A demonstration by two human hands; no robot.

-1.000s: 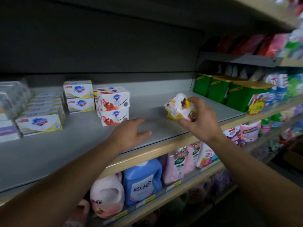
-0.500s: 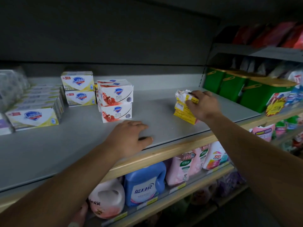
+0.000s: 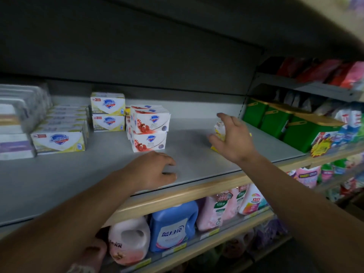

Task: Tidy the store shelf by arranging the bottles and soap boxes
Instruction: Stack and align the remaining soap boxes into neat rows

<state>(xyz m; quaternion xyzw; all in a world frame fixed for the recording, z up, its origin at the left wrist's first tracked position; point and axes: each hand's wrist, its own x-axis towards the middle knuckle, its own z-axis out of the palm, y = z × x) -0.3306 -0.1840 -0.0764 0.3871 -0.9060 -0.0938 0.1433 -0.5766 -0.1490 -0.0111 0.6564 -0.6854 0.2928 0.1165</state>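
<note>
Soap boxes mostly in order on the grey shelf (image 3: 59, 184): yellow-trimmed boxes (image 3: 58, 141) run in a row front to back at left, two more yellow ones (image 3: 108, 112) stacked behind, and the red-and-white pomegranate boxes (image 3: 149, 128) stacked two high beside them, w/ the top ones sitting a bit skewed. Right hand (image 3: 234, 138) is out over the far right of the shelf, fingers spread and loosely curved over a small yellow-and-white soap box (image 3: 219, 130) standing on the shelf; can't tell if fingertips are touching it or just clear, but it isn't gripped. That box sits well apart from the other stacks, near the green tubs (image 3: 275, 121). Left hand (image 3: 151, 172) lies palm down on the shelf near the front edge, fingers relaxed, holding nothing.

Judgement: roughly mid-task. Left groups look settled; the lone box at right has a spot but no neighbours, and the wide bare stretch btwn it and the pomegranate stack suggests more stock to place or regroup. Skewed top boxes prob need squaring. Detergent bottles (image 3: 173, 225) on the shelf below stand upright in a row, untouched for now
</note>
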